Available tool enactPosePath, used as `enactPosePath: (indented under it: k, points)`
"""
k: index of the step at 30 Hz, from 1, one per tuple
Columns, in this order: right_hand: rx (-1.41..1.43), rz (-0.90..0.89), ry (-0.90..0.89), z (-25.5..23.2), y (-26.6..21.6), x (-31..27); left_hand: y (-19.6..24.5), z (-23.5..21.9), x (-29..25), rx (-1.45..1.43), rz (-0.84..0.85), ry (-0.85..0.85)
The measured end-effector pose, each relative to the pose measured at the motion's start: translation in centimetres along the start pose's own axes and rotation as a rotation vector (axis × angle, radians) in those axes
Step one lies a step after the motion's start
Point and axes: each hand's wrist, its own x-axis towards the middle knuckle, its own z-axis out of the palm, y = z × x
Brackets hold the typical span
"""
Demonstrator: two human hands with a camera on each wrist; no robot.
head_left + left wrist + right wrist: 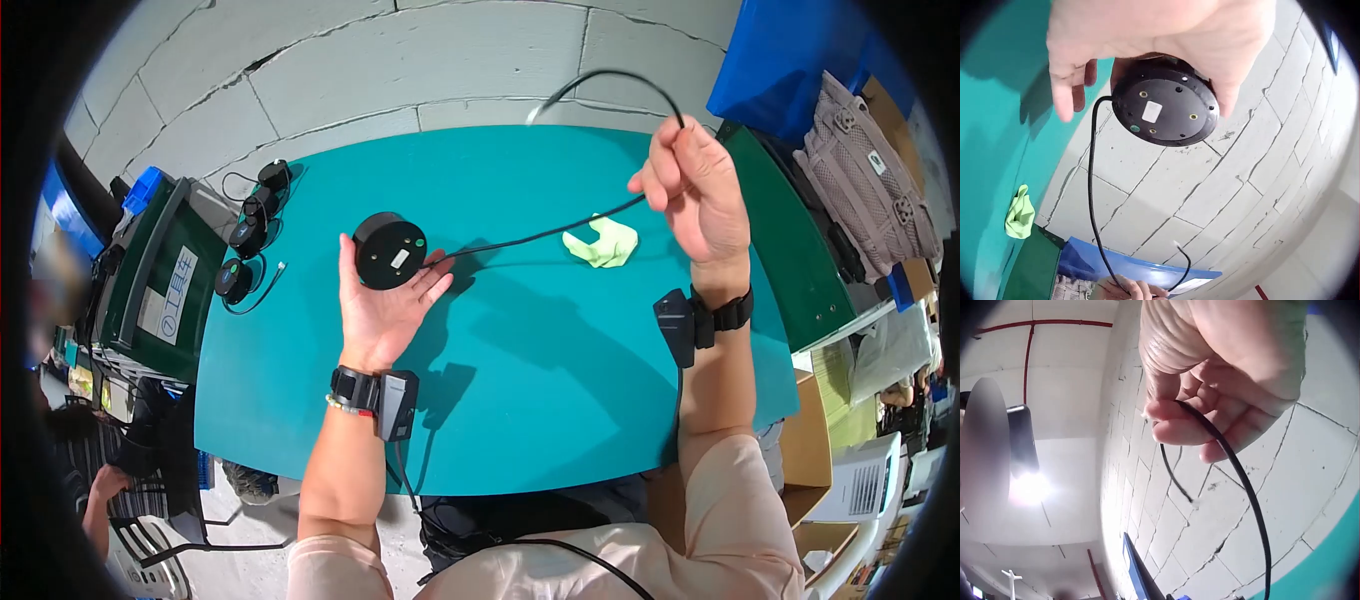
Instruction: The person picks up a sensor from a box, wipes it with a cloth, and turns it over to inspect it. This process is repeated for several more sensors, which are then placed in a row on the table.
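My left hand (383, 318) holds a round black puck-like device (385, 250) over the table, thumb on one side and fingers on the other. Its flat face carries a small white label (1152, 111), a green dot and several brass-coloured holes. From the rim a black cable (540, 238) runs across to my right hand (702, 185), which pinches it between thumb and fingers. Beyond that pinch the cable's free end arcs back left to a pale connector (532, 116). In the right wrist view the cable (1249, 487) passes between the fingertips.
A pale green cloth (605, 243) lies on the teal table (560, 400). Several similar black devices with cables (247, 236) line the left edge, beside a dark green crate (165, 290). A grey woven bag (865, 180) rests at the right. A block wall (400, 75) stands behind.
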Motion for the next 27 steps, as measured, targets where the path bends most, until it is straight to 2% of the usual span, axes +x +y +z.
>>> enactPosePath:
  k: [2,3,4,7,12,14,17,18,19,20,25,27]
  points:
    - [0.084,-0.060,0.089,-0.2,-0.8,-0.1,-0.1,0.7,0.0,-0.060,-0.046,0.008]
    - [0.088,-0.082,0.024,-0.8,-1.1,0.0,0.0,0.3,0.0,-0.085,-0.024,-0.005]
    - [0.085,-0.081,0.091,-1.0,-1.2,-0.1,0.1,-0.1,0.0,-0.112,-0.005,-0.017]
    - [0.224,-0.036,0.132,-1.7,-1.6,-0.2,0.8,-1.0,0.1,-0.107,0.020,0.008]
    - [0.124,-0.075,0.203,-2.6,-1.5,-0.3,0.8,0.3,-0.3,-0.047,0.140,0.108]
    - [0.061,-0.076,0.396,-2.2,-1.3,0.0,0.6,0.3,-0.2,-0.042,0.165,0.142]
    - [0.108,-0.069,0.371,-2.9,-0.8,0.0,0.7,-0.1,0.1,-0.051,0.145,0.136]
    - [0.100,-0.072,0.381,-3.1,-0.8,-0.1,0.6,-0.4,0.1,-0.001,0.122,0.044]
    - [0.075,-0.038,0.317,-3.3,-0.8,-0.1,0.4,-0.6,0.2,0.049,0.097,-0.045]
    - [0.052,-0.003,0.251,-3.3,-0.8,-0.1,0.3,-0.6,0.4,0.047,0.086,-0.048]
    - [-0.013,0.069,0.188,-2.1,-0.5,0.1,-0.1,0.0,0.2,0.213,-0.021,-0.116]
    - [-0.025,0.094,0.178,-2.0,-0.2,0.2,-0.5,0.9,0.0,0.213,-0.004,-0.067]
